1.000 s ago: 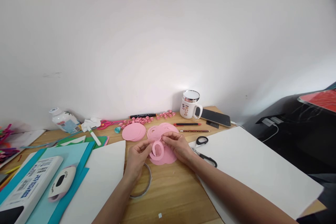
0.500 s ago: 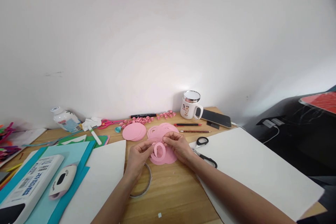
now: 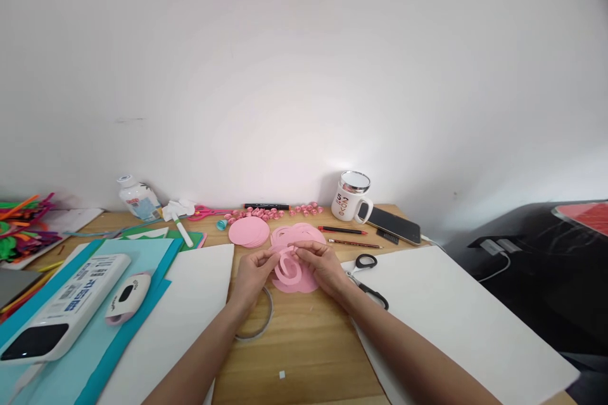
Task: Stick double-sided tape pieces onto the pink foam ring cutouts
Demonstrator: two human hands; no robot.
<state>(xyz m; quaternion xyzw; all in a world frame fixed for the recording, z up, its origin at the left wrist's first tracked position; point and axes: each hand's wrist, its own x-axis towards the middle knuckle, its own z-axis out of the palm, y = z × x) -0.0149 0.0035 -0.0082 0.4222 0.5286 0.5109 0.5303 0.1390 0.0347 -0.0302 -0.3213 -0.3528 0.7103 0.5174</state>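
Note:
Between my two hands hangs a curled pink paper strip [image 3: 290,278], looped like a spiral. The fingertips of my left hand [image 3: 256,269] pinch it from the left side. My right hand [image 3: 320,266] grips it from the right, thumb and index finger pressed together at its top. Beneath and behind it lies a heap of pink paper cutouts [image 3: 304,234], partly hidden by my hands. A neat stack of pink paper circles [image 3: 248,232] rests to the left of the heap. Near my left wrist lies a roll of tape [image 3: 270,313], partly covered by the wrist.
Black-handled scissors [image 3: 367,281] lie right of my right hand on white paper [image 3: 451,310]. Farther back stand a white mug [image 3: 350,199], a phone [image 3: 394,224] and two pencils [image 3: 354,243]. At left are a white power bank [image 3: 66,304] and teal sheets [image 3: 137,323].
The head view has swung slightly left, so the table's things appear shifted right. The pink paper strip is tilted and more stretched between my fingers; both hands keep their pinch.

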